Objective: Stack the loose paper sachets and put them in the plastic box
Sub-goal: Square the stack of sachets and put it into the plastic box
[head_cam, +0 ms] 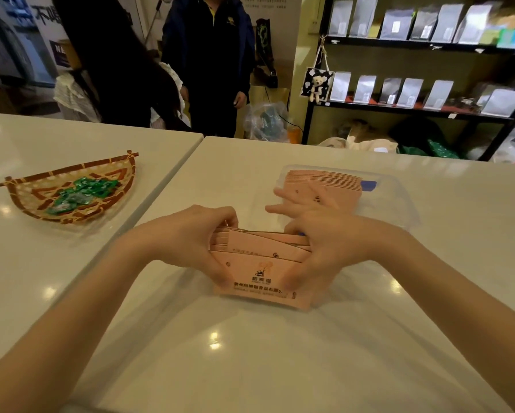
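Both hands close on a bundle of pink sachets [259, 257] standing on edge on the table [250, 353], just in front of the box [399, 201]. The left hand [187, 236] presses the bundle's left end, its fingers curled over the top edges and its thumb down on the printed front sachet. The right hand [325, 242] squeezes the right end, thumb on the front face near the lower right corner, while two of its fingers [283, 201] stick out straight toward the box rather than gripping. The sachets in the bundle are uneven, their top edges stepped and slanted. The white table has a seam running diagonally, with a second tabletop to the left. The clear box lies on the table just beyond the right hand and already holds a neat row of pink sachets [322, 180], with a blue tab [368, 185] at its right end. On the left tabletop, well apart from the hands, sits a woven fan-shaped basket [26, 192] holding green wrapped sweets [80, 195]. Beyond the tables, two people stand, and a dark shelf [414, 105] carries grey pouches.
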